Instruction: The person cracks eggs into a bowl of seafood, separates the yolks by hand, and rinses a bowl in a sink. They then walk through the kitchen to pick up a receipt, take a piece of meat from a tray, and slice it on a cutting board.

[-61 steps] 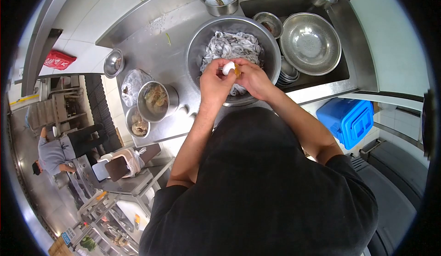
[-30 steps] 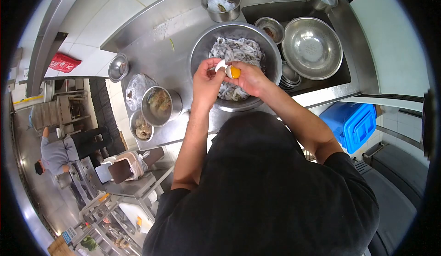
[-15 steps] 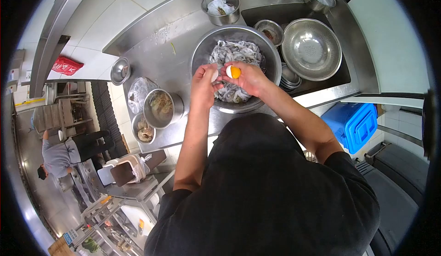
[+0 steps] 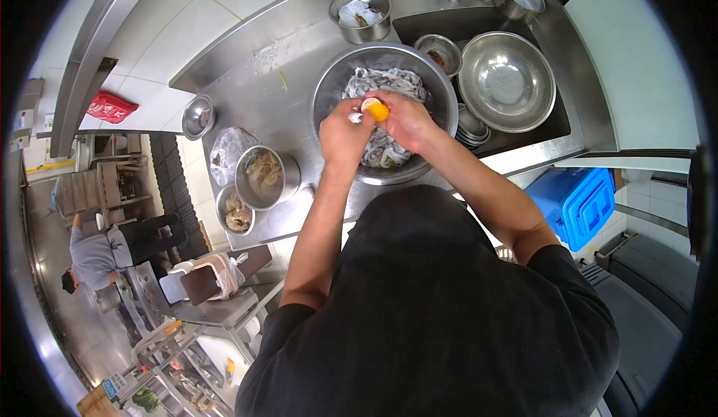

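Note:
Both hands are close together over a large steel bowl (image 4: 327, 136) that holds pale grey, stringy pieces (image 4: 385, 155). My right hand (image 4: 407, 121) is wrapped round a white eggshell (image 4: 370, 103) with an orange yolk (image 4: 378, 112) at its edge. Beside it, my left hand (image 4: 344, 133) pinches another piece of white shell (image 4: 354, 118), its fingertips next to the yolk. The fingers partly hide both shell pieces.
Left on the counter are a steel pot (image 4: 288, 178), a small bowl (image 4: 238, 211), a plastic bag (image 4: 230, 151) and an empty-looking bowl (image 4: 197, 116). A sink (image 4: 557, 110) with a colander (image 4: 507, 80) lies right. Another person (image 4: 97, 256) stands far left.
My left hand has moved right and closer to my right hand, bringing its shell piece up beside the yolk. The shell and yolk in my right hand have shifted slightly left.

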Motion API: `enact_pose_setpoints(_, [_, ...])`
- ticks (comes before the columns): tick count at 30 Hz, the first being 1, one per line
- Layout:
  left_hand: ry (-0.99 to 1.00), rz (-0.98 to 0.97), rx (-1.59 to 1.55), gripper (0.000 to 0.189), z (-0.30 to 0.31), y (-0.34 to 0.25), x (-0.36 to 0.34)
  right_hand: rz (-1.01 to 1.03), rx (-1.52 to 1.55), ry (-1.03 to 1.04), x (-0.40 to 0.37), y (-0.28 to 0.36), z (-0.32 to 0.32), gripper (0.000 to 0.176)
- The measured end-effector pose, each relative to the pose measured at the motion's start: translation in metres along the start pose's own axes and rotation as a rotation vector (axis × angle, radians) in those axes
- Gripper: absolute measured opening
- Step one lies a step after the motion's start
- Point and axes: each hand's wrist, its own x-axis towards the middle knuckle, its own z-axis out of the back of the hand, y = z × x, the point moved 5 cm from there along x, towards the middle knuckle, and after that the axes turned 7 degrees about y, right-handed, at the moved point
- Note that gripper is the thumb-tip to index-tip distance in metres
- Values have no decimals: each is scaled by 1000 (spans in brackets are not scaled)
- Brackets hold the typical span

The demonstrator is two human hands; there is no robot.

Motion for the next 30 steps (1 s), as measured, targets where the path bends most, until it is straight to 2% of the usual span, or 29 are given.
enact_pose_setpoints(4, [-86,-25,182,21,1,-8,2,7,72,5,5,-6,0,27])
enact_pose_setpoints(10, [-256,-165,249,14,5,-19,-1,2,144,-24,1,-8,-5,28])
enact_pose_setpoints(17, [-400,-251,132,14,11,-21,0,3,155,-55,-1,-3,-12,27])
enact_pose_setpoints(22, [-481,-320,44,14,20,-18,2,-8,124,-82,3,0,3,20])
enact_pose_setpoints(26, [-538,-230,-20,12,33,-8,-2,54,85,-83,-2,32,-8,18])
enact_pose_setpoints(30, [-503,-120,-96,13,39,13,3,32,85,-108,5,33,6,19])
